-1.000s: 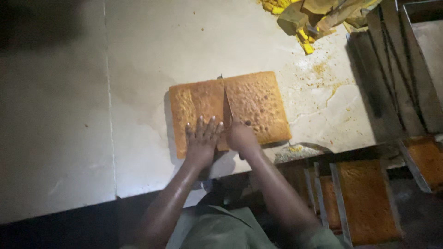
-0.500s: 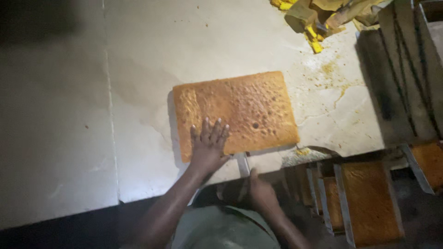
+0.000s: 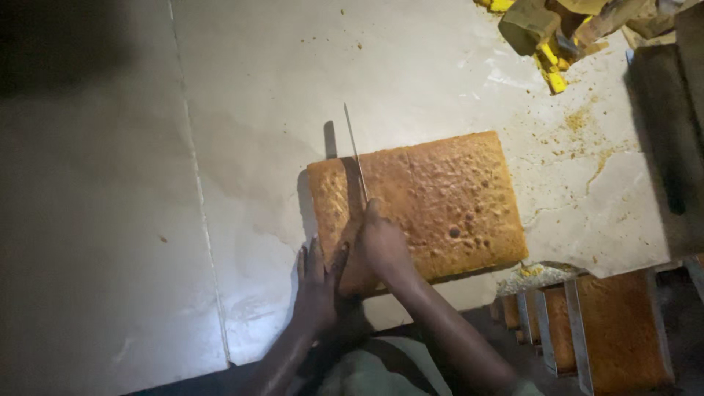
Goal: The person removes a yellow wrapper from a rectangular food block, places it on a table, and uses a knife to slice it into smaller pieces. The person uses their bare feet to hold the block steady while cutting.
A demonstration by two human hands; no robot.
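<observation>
one faint cut line crosses the cake [image 3: 440, 198]; my right hand [image 3: 381, 246] fingers grip the knife [image 3: 357, 161] starting another strip, left hand [image 3: 317, 290] fingers spread flat.

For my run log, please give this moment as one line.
right hand: holds knife, blade in cake near its left edge | left hand: flat at cake's near-left corner | cake on table

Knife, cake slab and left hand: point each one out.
knife [image 3: 353, 150], head view, middle of the blade.
cake slab [image 3: 440, 205], head view, browned top.
left hand [image 3: 317, 290], head view, back of the hand.
</observation>
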